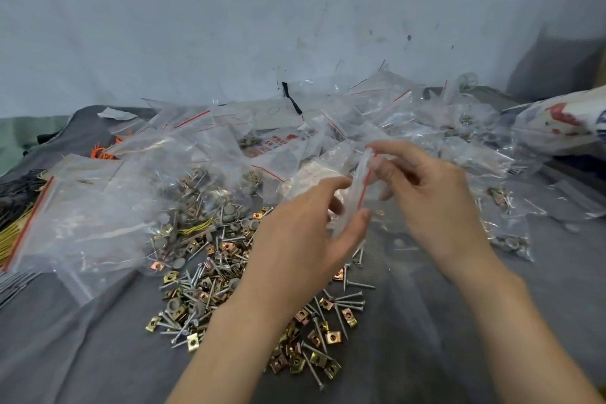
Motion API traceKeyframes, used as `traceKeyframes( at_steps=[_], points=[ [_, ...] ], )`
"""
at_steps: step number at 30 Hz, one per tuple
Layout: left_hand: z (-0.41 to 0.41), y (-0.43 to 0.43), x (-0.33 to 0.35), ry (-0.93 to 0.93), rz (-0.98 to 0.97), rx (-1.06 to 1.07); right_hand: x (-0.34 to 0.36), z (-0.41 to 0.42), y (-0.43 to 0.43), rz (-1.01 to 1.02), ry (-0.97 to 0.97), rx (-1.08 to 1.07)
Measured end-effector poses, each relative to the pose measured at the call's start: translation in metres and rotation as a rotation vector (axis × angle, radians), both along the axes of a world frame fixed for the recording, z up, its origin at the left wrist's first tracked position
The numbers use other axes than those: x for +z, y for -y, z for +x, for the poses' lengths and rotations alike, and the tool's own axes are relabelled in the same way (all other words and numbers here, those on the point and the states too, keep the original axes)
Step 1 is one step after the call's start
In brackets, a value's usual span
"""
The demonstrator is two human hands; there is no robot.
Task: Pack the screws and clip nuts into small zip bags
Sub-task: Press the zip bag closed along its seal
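The work surface is covered with a dark grey cloth (pixel 410 338), a little wrinkled. In its middle lies a loose pile of silver screws (pixel 352 297) mixed with gold-coloured clip nuts (pixel 333 337) and grey round caps (pixel 172 306). Behind the pile is a heap of small zip bags (pixel 387 108) with red strips; 1 large zip bag (pixel 85 223) lies at the left against the pile, with yellow wires (pixel 11 233) at the left edge.

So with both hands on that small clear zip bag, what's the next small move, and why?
Probably pull the mouth open: left hand and right hand pinch the small clear red-striped zip bag, which seems empty, above the loose pile of silver screws and brass-coloured clip nuts.
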State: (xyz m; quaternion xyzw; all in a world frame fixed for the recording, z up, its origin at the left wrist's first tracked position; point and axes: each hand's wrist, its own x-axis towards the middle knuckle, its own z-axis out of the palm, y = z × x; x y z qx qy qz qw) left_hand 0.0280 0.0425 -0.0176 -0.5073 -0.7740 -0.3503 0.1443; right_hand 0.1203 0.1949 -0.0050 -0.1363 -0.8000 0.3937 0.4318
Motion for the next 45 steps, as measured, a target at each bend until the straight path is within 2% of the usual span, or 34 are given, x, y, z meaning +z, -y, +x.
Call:
traceKeyframes(
  at_steps=[4, 8, 12, 15, 19, 24, 26, 30, 34, 37, 41, 45],
  points=[
    [-0.001, 0.004, -0.008, 0.051, 0.028, 0.074, -0.006, 0.002, 0.001, 0.118, 0.107, -0.038],
    [0.003, 0.003, -0.013, 0.231, -0.015, -0.020, -0.012, 0.000, 0.001, 0.145, 0.138, -0.112],
    [0.013, -0.001, -0.021, 0.103, -0.181, -0.010, -0.015, -0.003, 0.005, 0.145, 0.116, -0.142],
    [0.007, -0.001, -0.023, 0.132, -0.103, 0.022, -0.016, -0.005, 0.006, 0.140, 0.124, -0.162],
    [-0.002, 0.001, -0.021, 0.457, 0.018, -0.011, -0.018, -0.006, 0.006, 0.180, 0.179, -0.199],
    [-0.007, 0.005, -0.018, 0.730, -0.085, -0.140, -0.017, -0.003, -0.003, 0.281, 0.210, -0.242],
    [-0.008, 0.006, -0.018, 0.848, -0.059, -0.171, -0.016, -0.002, -0.006, 0.367, 0.213, -0.330],
    [-0.013, 0.009, -0.018, 1.032, 0.075, -0.147, -0.016, -0.005, -0.002, 0.385, 0.055, -0.390],
    [-0.018, 0.008, -0.019, 1.079, 0.170, -0.092, -0.022, -0.008, 0.022, 0.411, -0.051, -0.436],
    [-0.018, 0.004, -0.020, 1.063, 0.224, -0.060, -0.026, -0.010, 0.035, 0.389, -0.041, -0.330],
    [-0.016, 0.000, -0.017, 1.075, 0.313, -0.049, -0.033, -0.015, 0.047, 0.088, 0.130, -0.014],
    [-0.016, 0.001, -0.015, 1.079, 0.357, -0.110, -0.036, -0.015, 0.049, -0.011, 0.204, 0.144]
  ],
)
